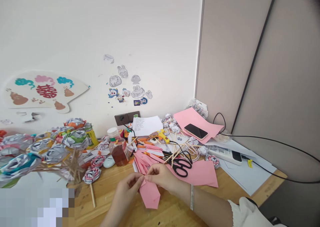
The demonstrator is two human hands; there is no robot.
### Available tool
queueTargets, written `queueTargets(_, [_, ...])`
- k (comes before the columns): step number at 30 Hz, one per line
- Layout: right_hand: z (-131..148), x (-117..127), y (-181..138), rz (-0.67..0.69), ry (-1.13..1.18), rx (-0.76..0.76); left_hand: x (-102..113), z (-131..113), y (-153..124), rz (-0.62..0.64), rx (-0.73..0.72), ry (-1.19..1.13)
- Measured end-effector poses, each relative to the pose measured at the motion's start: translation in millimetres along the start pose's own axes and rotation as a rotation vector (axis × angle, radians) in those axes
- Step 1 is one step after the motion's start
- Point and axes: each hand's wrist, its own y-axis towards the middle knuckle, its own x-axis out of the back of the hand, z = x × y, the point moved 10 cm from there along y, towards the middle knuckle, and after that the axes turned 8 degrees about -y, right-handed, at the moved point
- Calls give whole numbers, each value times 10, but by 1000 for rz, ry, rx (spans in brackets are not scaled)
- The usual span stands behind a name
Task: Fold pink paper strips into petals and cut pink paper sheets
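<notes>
Between my two hands is a piece of pink paper [150,197], its wide pointed end hanging toward me over the wooden table. My left hand [131,185] pinches its upper part from the left. From the right, my right hand [160,177] pinches the same spot, fingertips almost touching those of the left. Just beyond the hands lies a pile of pink paper strips [143,160]. Black-handled scissors [181,167] rest to the right of my right hand, by a larger pink sheet [203,173].
Paper roses [75,138] on sticks crowd the left side. A bottle of reddish-brown liquid [118,150] stands behind my left hand. Farther back are a yellow glue gun [163,136], a written sheet [146,125] and a phone [196,131] on pink paper. A black cable [270,138] runs right.
</notes>
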Motion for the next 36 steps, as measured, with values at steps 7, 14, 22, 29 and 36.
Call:
queueTargets(7, [-55,-24,49,53,-223,97,-29,9,-5,15,-19,39])
queueTargets(14, [-74,-47,40,68,-181,76,-49,44,8,29,-9,21])
queueTargets(22, [-55,-48,17,44,-217,47,-92,40,-21,47,-45,63])
queueTargets(29, [-76,-54,25,50,-206,82,-96,20,-29,41,-42,75])
queueTargets(36, [-86,-68,34,68,-255,79,-85,-17,-37,26,-46,51])
